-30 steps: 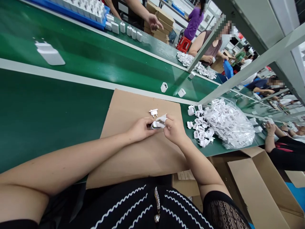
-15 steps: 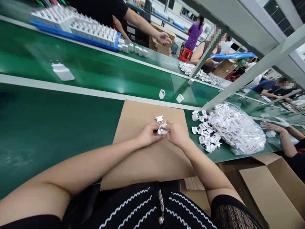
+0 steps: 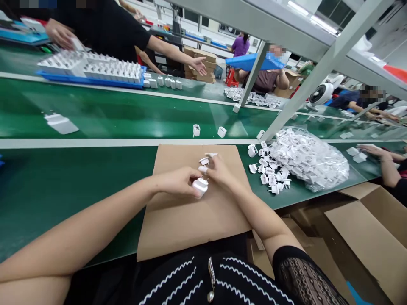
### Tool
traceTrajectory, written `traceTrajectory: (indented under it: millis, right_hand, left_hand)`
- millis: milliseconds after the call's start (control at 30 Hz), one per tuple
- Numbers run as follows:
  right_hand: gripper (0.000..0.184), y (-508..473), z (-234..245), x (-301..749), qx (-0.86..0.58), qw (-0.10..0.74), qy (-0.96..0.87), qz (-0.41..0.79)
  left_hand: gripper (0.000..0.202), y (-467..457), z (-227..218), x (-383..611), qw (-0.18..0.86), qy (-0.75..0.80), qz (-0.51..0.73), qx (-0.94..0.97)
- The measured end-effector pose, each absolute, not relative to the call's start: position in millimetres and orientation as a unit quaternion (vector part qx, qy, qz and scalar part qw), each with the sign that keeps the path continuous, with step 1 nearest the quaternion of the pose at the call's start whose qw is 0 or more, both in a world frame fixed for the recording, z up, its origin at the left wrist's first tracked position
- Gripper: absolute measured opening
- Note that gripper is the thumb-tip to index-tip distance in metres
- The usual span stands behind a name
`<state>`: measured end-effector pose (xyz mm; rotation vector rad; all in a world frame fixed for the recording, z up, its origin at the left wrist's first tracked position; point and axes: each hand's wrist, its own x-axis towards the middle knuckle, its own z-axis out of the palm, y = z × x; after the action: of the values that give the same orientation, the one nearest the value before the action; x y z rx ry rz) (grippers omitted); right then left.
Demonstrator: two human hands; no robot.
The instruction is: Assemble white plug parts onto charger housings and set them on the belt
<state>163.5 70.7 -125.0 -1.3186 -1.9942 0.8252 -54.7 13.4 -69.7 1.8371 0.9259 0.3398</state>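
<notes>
One head view — forward and down past the shirt [image 3: 193, 277] — left hand [image 3: 181, 181] and right hand [image 3: 219, 170] near, belt [image 3: 136, 114] farther off.

The left forearm [image 3: 104, 216] slants in from the lower left to a nearly straight wrist, and the left hand [image 3: 181, 182] is closed in a pinch, its thumb on the side nearer the body and its fingers curled opposite. Just beyond it and to its right, apart from it, the right hand [image 3: 220, 170] has thumb and forefinger parted, both tips looking white and pointing leftward. Behind that hand the right forearm [image 3: 257, 209] runs back toward the body, its elbow bent out to the side.
</notes>
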Motion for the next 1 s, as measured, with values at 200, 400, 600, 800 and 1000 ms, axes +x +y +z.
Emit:
traceTrajectory:
  millis: [200,400,600,800,1000]
  right_hand:
    - [0.043,67.7,-153.9,143.6,-0.424,0.270,-0.835,0.224]
    - [0.036,74.3,-165.9,151.8,-0.446,0.371,-0.756,0.302]
    - [0.042,83.2,-178.3,154.9,-0.447,0.459,-0.651,0.407]
    - [0.042,91.6,-182.1,150.2,-0.442,0.486,-0.611,0.441]
    - [0.044,87.2,-171.5,150.7,-0.433,0.500,-0.582,0.473]
  left_hand:
    - [0.038,103.9,-79.2,-108.9,0.364,0.607,0.267,0.654]
    - [0.040,181.6,-107.5,-135.5,0.153,0.770,0.360,0.505]
    - [0.079,195.4,-123.0,-132.5,0.056,0.817,0.377,0.432]
    - [0.088,222.6,-135.6,-94.3,0.058,0.704,0.338,0.622]
    - [0.062,241.1,-130.2,-88.8,0.125,0.695,0.297,0.643]
